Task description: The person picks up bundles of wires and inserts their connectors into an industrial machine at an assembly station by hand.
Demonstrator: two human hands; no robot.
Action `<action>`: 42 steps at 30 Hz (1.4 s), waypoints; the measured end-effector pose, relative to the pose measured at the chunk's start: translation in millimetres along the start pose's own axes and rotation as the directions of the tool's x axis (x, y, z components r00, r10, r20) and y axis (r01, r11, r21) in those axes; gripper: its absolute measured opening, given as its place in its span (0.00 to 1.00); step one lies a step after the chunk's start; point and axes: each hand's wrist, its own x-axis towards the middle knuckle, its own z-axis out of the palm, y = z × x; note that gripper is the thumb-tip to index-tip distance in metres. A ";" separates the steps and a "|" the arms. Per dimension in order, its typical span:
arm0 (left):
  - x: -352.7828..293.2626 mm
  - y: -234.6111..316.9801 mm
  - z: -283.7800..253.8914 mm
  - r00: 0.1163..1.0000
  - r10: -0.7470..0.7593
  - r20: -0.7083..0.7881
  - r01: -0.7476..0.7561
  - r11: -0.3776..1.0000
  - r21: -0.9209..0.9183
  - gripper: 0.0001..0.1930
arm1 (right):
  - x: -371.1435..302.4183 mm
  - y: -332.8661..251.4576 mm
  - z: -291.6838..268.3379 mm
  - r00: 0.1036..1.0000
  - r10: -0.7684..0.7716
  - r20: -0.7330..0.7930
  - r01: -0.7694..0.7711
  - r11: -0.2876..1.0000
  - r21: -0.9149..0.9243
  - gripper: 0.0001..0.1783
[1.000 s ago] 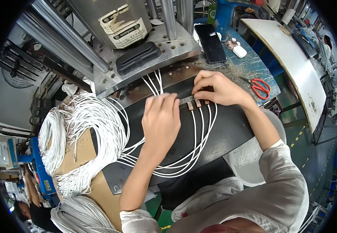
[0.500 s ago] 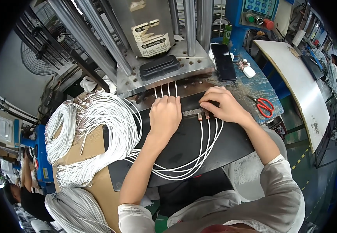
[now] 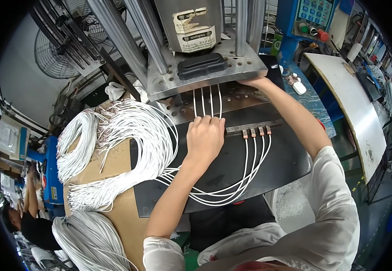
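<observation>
My left hand (image 3: 206, 139) is closed over several parallel white cables (image 3: 203, 103), which run from its knuckles forward beneath the press's upper plate (image 3: 245, 71). Their far ends are hidden under that plate. My right hand (image 3: 255, 82) reaches to the plate's right front edge; its fingers are out of sight beneath or behind it. Right of my left hand, a narrow metal bar fixture (image 3: 236, 128) holds a row of small connectors with copper-coloured parts (image 3: 253, 132). White cables loop from these connectors down and left across the black work surface (image 3: 277, 165).
Left, large bundles of white cable (image 3: 137, 135) lie on cardboard (image 3: 117, 163), with a grey-white bundle (image 3: 89, 239) nearer. Steel columns (image 3: 240, 27) rise from the press. A control panel with buttons (image 3: 312, 29) stands far right, beside a blue bench (image 3: 316, 106). A co-worker (image 3: 35, 226) is at far left.
My right hand has left the connector row and moved forward to the plate's edge, its arm now covering most of the red-handled scissors and phone. My left hand stays on the cables. The view has shifted.
</observation>
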 end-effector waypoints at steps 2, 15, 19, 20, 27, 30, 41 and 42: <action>1.0 -18.6 -4.5 1.000 -0.023 0.012 0.022 0.999 0.039 0.13 | 39.3 44.3 -11.4 0.771 -0.443 0.458 0.311 -0.365 -0.878 0.18; 27.6 -19.2 -16.4 0.996 -0.090 0.015 0.091 0.974 -0.209 0.09 | 46.8 148.3 -9.5 0.689 -0.168 0.705 -0.368 -0.919 0.141 0.20; -36.4 42.6 -88.6 0.977 -0.091 0.194 0.178 0.848 -0.499 0.07 | -24.5 197.1 -44.8 0.725 -0.199 0.659 -0.442 -0.869 0.224 0.16; -55.6 48.0 -100.6 0.996 -0.015 0.088 0.055 0.883 -0.466 0.07 | -34.0 199.2 -52.3 0.757 -0.215 0.616 -0.466 -0.840 0.280 0.14; -57.0 -98.5 -141.5 0.858 -0.493 -0.145 0.439 0.850 -0.290 0.08 | -2.8 189.5 -55.4 0.831 -0.118 0.543 -0.243 -0.956 0.164 0.10; -46.1 -147.1 -133.0 0.877 -0.441 -0.190 0.460 0.885 0.075 0.09 | -36.3 227.4 -25.4 0.917 -0.215 0.336 -0.221 -0.975 -0.021 0.08; -51.1 86.6 -1.1 0.959 0.124 0.254 -0.082 0.982 -0.168 0.22 | -118.4 203.6 -67.1 0.882 -0.352 0.313 -0.421 -0.887 0.191 0.14; -45.8 87.9 3.7 0.958 0.125 0.258 -0.082 0.982 -0.170 0.22 | -116.5 205.4 -66.5 0.863 -0.387 0.325 -0.459 -0.870 0.181 0.15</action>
